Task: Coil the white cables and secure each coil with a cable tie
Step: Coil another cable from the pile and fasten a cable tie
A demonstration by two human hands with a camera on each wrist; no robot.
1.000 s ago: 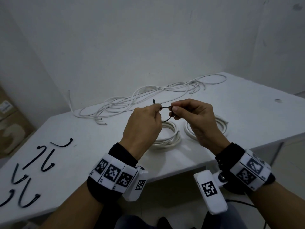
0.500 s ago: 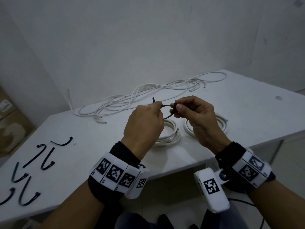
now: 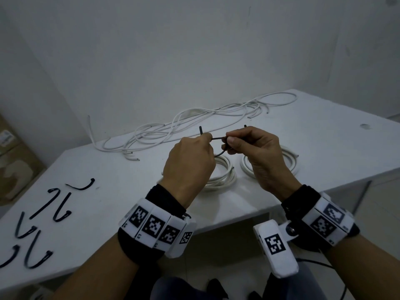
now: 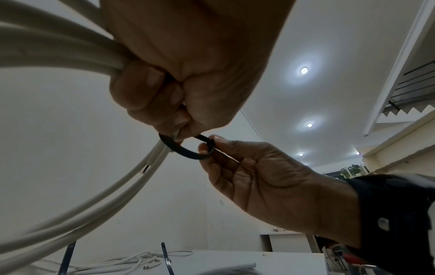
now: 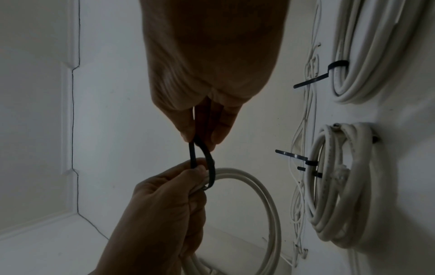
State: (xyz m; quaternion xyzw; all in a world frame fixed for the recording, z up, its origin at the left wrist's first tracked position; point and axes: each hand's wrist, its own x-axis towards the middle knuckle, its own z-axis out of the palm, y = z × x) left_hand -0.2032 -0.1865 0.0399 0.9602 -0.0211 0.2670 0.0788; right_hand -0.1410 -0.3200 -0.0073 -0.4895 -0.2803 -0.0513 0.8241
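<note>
My left hand (image 3: 206, 138) grips a white cable coil (image 4: 58, 52) and pinches one end of a black cable tie (image 3: 218, 138). The tie loops around the coil's strands (image 5: 270, 204). With thumb and finger, my right hand (image 3: 232, 140) pinches the other side of the tie's loop (image 4: 186, 150). Both hands are raised above the table's front edge. In the head view the left hand hides most of the held coil. The wrist views show the left hand (image 5: 197, 171) and the right hand (image 5: 202, 137) a short tie's length apart.
Two coils (image 5: 367, 55) (image 5: 336, 186) bound with black ties lie on the white table (image 3: 324, 137) below my hands. Loose white cables (image 3: 194, 120) sprawl at the back. Several spare black ties (image 3: 43, 213) lie at the left. A cardboard box (image 3: 13, 165) stands beyond the table's left side.
Both hands stay together and have shifted slightly. A short black tie end now sticks up behind the right hand's fingers, and the stretch of tie between the hands looks longer.
</note>
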